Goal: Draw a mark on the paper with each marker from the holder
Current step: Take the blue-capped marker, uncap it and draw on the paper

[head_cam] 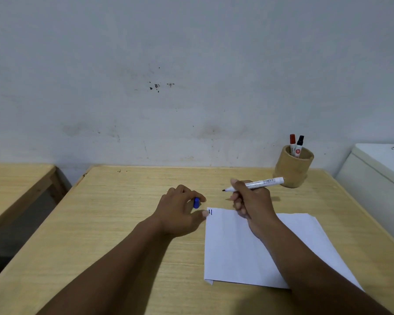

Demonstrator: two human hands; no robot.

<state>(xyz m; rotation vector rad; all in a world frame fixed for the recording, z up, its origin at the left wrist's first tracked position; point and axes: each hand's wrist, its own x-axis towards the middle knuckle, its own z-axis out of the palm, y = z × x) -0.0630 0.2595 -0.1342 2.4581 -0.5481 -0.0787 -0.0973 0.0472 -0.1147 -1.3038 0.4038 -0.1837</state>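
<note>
A white sheet of paper [232,248] lies on the wooden table [114,212], with a short blue mark [211,212] near its top left corner. My right hand [251,201] grips an uncapped white marker [259,183], held level above the paper's top edge with its tip pointing left. My left hand [180,211] pinches the blue cap [196,203] just left of the paper, its thumb touching the corner. A round wooden holder [292,171] stands at the back right with a red-capped marker [292,143] and a black-capped marker [299,145] in it.
A white cabinet or appliance [378,171] stands against the table's right side. A second wooden table [14,185] sits to the left across a gap. A stained wall runs directly behind the table.
</note>
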